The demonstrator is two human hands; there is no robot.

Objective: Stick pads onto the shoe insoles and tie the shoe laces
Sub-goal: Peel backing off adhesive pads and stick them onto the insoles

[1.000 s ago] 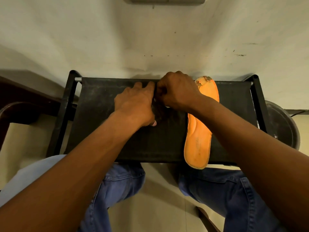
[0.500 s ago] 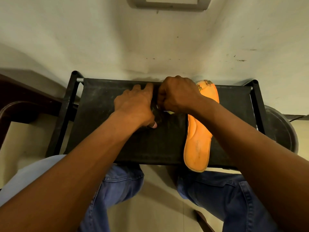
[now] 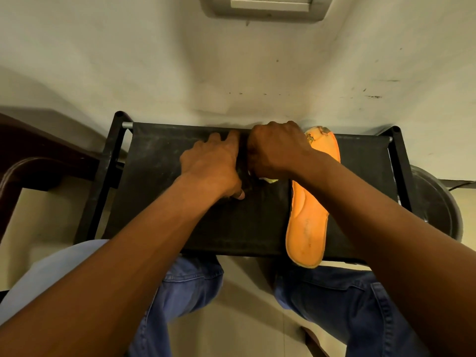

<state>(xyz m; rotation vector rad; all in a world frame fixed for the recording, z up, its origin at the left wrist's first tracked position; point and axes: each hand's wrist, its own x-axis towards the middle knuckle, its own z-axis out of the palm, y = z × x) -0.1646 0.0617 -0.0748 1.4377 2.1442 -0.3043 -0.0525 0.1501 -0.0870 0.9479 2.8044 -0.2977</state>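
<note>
An orange insole [image 3: 307, 222] lies lengthwise on the right part of a black fabric shelf [image 3: 159, 176], its worn toe at the back and its heel over the front edge. My left hand [image 3: 213, 166] lies flat on the shelf near the back middle, fingers stretched forward and thumb tip pressed down. It rests on something dark that I cannot tell apart from the fabric. My right hand [image 3: 275, 150] sits right beside it with fingers curled and pinches a small pale yellowish pad [image 3: 269, 179], of which only an edge shows under the palm. No shoe or laces are in view.
The shelf has a black frame [image 3: 108, 173] and stands against a pale wall. A dark wooden chair [image 3: 31, 166] is at the left and a round dark bin [image 3: 435, 207] at the right. My knees in blue jeans are below the front edge.
Both hands stay together at the same spot, with only small finger movement. The view has tilted slightly, so the shelf and insole sit a little lower in the frame.
</note>
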